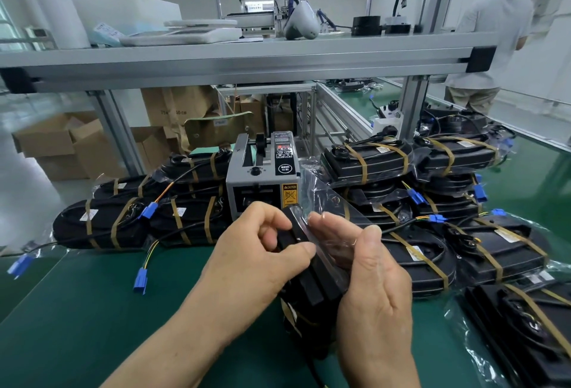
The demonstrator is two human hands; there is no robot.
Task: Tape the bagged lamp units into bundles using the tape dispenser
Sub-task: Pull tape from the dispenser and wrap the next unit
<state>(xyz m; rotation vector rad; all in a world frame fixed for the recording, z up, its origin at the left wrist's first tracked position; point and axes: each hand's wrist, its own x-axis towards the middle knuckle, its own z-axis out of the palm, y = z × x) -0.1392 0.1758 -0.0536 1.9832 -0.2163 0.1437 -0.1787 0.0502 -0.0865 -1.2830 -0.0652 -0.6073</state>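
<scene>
A black lamp unit in a clear bag [312, 282] stands on end on the green mat, just in front of the grey tape dispenser [262, 180]. My left hand [256, 251] pinches the unit's top edge between thumb and fingers. My right hand [367, 267] holds its right side, fingers against the clear bag film. A tan tape band shows low on the unit. Whether a tape strip is in my fingers I cannot tell.
Taped bundles of black units lie stacked left [123, 220] and right [432, 189] of the dispenser, with blue connectors [140, 281] on loose wires. An aluminium shelf frame [247, 63] crosses overhead. A person [491, 35] stands at the far right. Cardboard boxes [71, 143] sit behind.
</scene>
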